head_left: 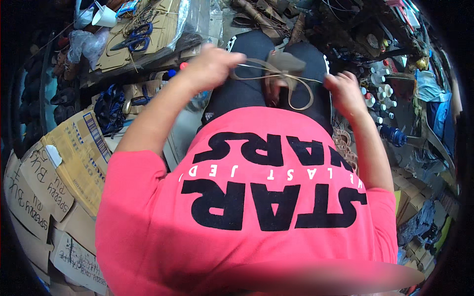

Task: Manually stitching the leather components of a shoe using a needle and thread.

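Between my thighs sits a brown and tan shoe [287, 62], toe and sole partly hidden. A thin tan shoelace [302, 100] is looped into a bow over it and stretched out to both sides. My left hand [213, 65], closed in a pinch and blurred by motion, grips one side of the lace to the left of the shoe. Out to the right, my right hand [347, 91] is closed on the other side. The lace runs almost level between them, and one loop hangs toward me.
At the upper left, blue-handled scissors [133, 38] lie on cardboard pieces [118, 56] near a white cup [104, 17]. Several small bottles [380, 93] stand to the right. Marked cardboard boxes [37, 197] fill the lower left. Brown scraps [261, 17] lie beyond my knees.
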